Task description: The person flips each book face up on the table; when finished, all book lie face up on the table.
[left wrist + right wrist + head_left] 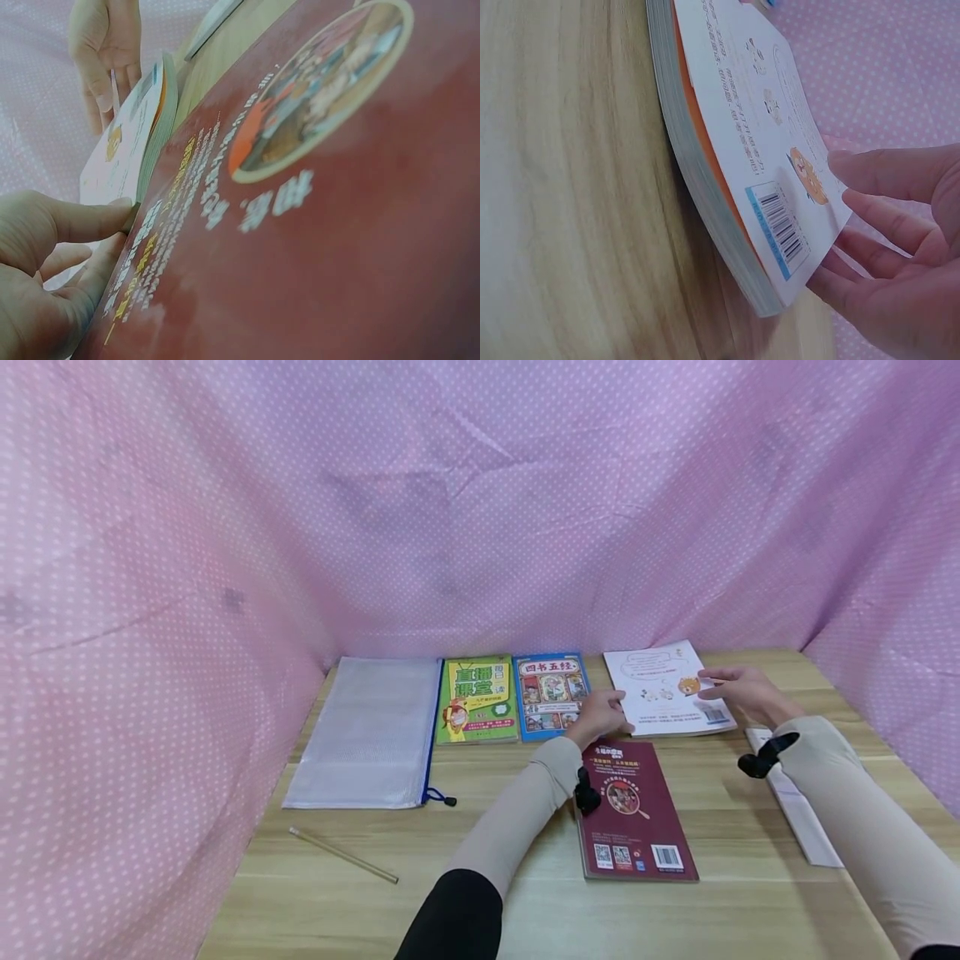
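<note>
A white book (660, 689) with small cartoon animals and a barcode lies at the back right of the table. At its left edge my left hand (600, 717) pinches the near corner between thumb and finger. My right hand (742, 692) grips the right edge, thumb on the cover and fingers at the underside, as the right wrist view shows; that edge is tilted up a little there. Just in front of the left hand lies a dark red book (637, 827), back cover up, partly hidden by the left wrist.
A blue comic-style book (551, 681) and a green book (480, 702) lie side by side at the back. Left of them is a clear zip pouch (360, 735). A pencil (343, 855) lies front left. A long white object (798, 810) lies under the right forearm.
</note>
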`<state>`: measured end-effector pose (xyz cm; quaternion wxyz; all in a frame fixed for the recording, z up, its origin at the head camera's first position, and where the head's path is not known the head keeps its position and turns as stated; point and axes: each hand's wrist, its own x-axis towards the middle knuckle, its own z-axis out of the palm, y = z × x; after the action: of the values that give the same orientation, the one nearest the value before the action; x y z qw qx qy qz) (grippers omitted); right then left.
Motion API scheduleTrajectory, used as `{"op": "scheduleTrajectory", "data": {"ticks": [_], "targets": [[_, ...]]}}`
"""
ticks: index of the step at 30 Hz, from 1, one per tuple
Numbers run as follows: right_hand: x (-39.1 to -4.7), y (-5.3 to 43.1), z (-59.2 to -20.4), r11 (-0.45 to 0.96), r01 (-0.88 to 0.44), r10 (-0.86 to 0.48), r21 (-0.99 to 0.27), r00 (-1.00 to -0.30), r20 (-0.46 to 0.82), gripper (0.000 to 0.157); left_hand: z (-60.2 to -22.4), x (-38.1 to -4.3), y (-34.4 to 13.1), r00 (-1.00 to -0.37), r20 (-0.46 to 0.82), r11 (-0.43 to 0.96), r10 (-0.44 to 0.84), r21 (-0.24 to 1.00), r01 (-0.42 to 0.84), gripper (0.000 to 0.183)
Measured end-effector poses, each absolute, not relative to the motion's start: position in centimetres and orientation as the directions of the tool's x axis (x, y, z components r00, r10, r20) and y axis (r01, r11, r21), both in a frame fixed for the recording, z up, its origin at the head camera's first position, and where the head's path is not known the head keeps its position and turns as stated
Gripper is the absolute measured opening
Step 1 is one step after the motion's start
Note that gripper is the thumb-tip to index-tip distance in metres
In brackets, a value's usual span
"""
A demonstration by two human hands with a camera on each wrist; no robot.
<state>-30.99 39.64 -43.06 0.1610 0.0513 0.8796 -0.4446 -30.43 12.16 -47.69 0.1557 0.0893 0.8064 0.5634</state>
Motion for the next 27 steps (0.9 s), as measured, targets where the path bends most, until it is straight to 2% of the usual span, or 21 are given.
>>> {"op": "scheduleTrajectory", "data": {"ticks": [9,17,27], "targets": [[-30.7,40.3,-42.6,0.618,0.219,-0.053,-0.755,-0.947,-0.318,0.063,-47.7,-30.4,12.1,-0.929,-0.128,0.323,0.348,0.947,-0.010,0.067],[-30.7,41.0,-42.3,0.609,0.118,-0.077,-0.784,-0.975,-0.207,0.064,-47.6,-30.4,11.9,-0.921,-0.120,0.320,0.371,0.947,0.005,0.067],[-30.4,40.5,-40.9,0.594,0.062,-0.112,-0.802,-0.981,-0.158,0.065,-47.6,-30.2,11.9,-0.922,-0.131,0.344,0.364,0.939,0.003,0.067]]}}
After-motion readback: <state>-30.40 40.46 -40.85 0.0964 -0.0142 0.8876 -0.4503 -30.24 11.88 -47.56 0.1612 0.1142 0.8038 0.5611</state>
